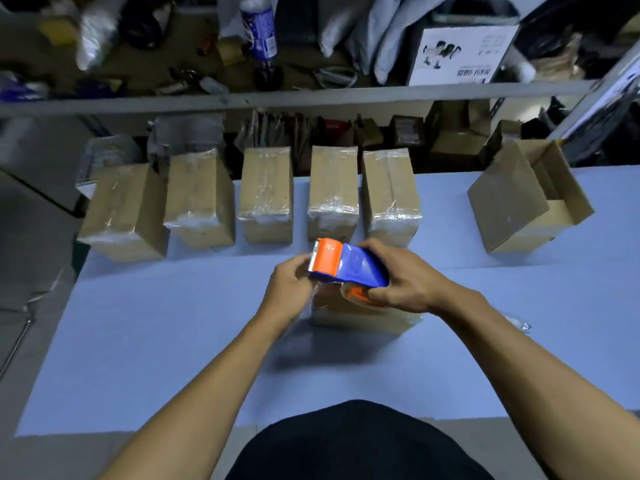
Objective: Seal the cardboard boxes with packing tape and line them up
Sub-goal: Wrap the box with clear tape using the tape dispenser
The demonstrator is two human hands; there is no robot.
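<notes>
Both hands work over the box: right hand grips the tape dispenser, left hand's fingers pinch tape at its blade, so sealing is under way and next it wants pressing down.

shelf rail runs across in front of me | above it a plastic bottle with a blue label, a white printed carton, grey poly mailers | below it upright paper bags | my pale blue table | a grey bin at my left
</notes>
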